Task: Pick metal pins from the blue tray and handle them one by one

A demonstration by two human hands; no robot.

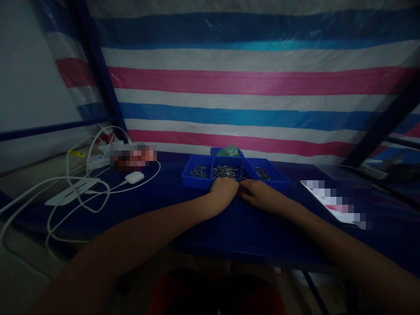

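Observation:
My left hand [224, 194] rests at the front edge of the middle blue bin [243, 162], back of the hand up. Its fingers curl forward and down, and whatever lies in them is hidden. Close beside it on the right, my right hand [260, 194] has bent fingers drawn together, their tips near the left hand. I cannot make out anything in them. Just beyond the hands, many small shiny metal pieces [224, 171] fill the middle bin. More such pieces lie in the left blue bin [196, 182] and the right blue bin [277, 176].
A rear blue bin [215, 151] holds green material [229, 151]. White cables [106, 192], a white adapter [134, 177] and a flat pale device [65, 193] lie left on the blue table [210, 232]. A blurred-out bright screen [334, 203] lies right. Striped sheeting [246, 81] hangs behind.

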